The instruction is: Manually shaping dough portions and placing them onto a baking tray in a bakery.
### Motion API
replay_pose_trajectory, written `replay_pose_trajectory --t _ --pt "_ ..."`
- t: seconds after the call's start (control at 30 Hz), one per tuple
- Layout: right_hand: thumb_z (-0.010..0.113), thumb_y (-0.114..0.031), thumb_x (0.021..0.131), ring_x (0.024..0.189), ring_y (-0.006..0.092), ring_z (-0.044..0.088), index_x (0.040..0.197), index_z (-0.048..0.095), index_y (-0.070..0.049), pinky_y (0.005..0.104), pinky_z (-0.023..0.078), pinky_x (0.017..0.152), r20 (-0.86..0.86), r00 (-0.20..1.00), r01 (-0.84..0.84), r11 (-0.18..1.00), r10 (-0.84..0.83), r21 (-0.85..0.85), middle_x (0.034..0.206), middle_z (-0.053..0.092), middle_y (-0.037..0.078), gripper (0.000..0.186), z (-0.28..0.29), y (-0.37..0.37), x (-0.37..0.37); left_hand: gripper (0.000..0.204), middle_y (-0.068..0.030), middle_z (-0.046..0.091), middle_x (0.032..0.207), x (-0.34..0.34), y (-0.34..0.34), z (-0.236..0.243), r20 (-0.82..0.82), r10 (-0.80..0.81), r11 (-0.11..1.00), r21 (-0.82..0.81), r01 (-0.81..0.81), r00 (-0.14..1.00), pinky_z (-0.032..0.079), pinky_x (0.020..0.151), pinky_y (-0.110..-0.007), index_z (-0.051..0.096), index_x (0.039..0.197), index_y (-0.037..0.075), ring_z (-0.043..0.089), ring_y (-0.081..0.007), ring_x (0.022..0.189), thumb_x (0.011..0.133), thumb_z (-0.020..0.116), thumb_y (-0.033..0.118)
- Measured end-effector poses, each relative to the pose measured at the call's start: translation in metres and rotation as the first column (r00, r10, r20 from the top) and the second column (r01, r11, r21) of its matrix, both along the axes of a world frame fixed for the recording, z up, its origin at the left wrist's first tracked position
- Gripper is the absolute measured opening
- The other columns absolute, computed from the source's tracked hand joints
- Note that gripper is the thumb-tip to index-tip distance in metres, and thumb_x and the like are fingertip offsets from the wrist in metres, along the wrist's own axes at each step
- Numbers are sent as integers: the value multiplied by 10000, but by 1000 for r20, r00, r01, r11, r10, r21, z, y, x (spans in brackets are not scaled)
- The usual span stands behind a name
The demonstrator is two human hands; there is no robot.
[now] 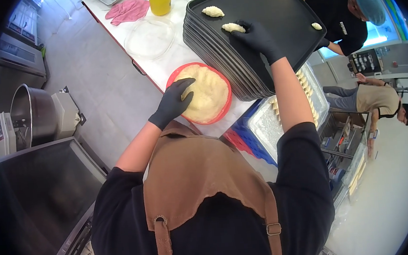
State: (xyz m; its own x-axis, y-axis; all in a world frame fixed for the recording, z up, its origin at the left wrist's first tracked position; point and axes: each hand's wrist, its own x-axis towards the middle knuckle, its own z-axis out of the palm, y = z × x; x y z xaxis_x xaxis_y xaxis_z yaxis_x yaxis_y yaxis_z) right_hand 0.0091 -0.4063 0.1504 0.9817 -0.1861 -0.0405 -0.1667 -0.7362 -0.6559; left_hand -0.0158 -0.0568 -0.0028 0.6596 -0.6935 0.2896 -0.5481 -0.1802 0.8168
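A red bowl (228,102) of pale yellow crumbs or flakes (206,96) stands on the white table in front of me. Over its left side lies my left hand (175,98) in a black glove, thumb and fingers apart, touching the crumbs with nothing gripped. My right hand (257,39), also gloved in black, reaches onto the top dark tray (276,11) of a tall stack. Its thumb and fingertips close round the right end of a crumb-coated croissant-shaped dough piece (232,28). Another such dough piece (213,11) lies just beyond it, and a third piece (317,26) sits near the tray's right edge.
A clear lid (150,38), a pink cloth (128,11) and a yellow bottle (160,1) are at the far left of the table. Right of me, a tray of shaped dough (266,127) rests on blue crates. A co-worker in a blue hair cover (370,4) stands beyond the stack.
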Motion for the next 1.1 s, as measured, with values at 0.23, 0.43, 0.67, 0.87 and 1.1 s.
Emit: replay_pose_trajectory --t 0.23,0.43,0.67,0.87,1.1 --pt "796 -403 858 1228 287 639 1373 633 -18 388 529 998 200 980 23 980 16 -196 1357 646 182 663 -19 -14 23 433 -143 649 1343 6 -3 -6 84 28 996 83 -35 996 498 1032 -434 656 1335 100 613 -334 1216 907 714 131" --pt "786 -451 840 1191 320 665 1413 605 -37 405 511 1037 47 977 -187 943 208 -276 1291 689 188 730 12 22 81 449 -119 640 1371 -9 -11 -8 283 -14 974 219 -51 959 454 1069 -463 674 1314 110 582 -321 1265 879 728 206" --pt "792 -403 844 1138 308 688 1339 657 -21 414 521 1001 14 979 -201 975 203 -96 1252 717 178 640 16 39 91 444 -111 634 1391 -11 -10 -12 309 16 971 221 -88 951 439 1081 -471 688 1299 121 571 -328 1280 871 734 228" --pt "795 -293 876 1086 238 698 1258 701 -5 378 534 944 288 955 -22 990 63 -143 1175 744 151 488 6 2 62 465 -137 627 1397 -5 -23 -14 345 -27 974 218 -53 938 437 1088 -476 677 1309 95 562 -344 1295 872 741 240" --pt "733 -217 964 831 104 645 1114 738 29 273 508 761 135 969 186 972 -205 142 901 723 44 288 80 -41 -175 489 -184 615 1392 -7 -15 -15 360 11 972 215 -95 933 464 1066 -496 659 1331 77 572 -379 1285 875 766 217"
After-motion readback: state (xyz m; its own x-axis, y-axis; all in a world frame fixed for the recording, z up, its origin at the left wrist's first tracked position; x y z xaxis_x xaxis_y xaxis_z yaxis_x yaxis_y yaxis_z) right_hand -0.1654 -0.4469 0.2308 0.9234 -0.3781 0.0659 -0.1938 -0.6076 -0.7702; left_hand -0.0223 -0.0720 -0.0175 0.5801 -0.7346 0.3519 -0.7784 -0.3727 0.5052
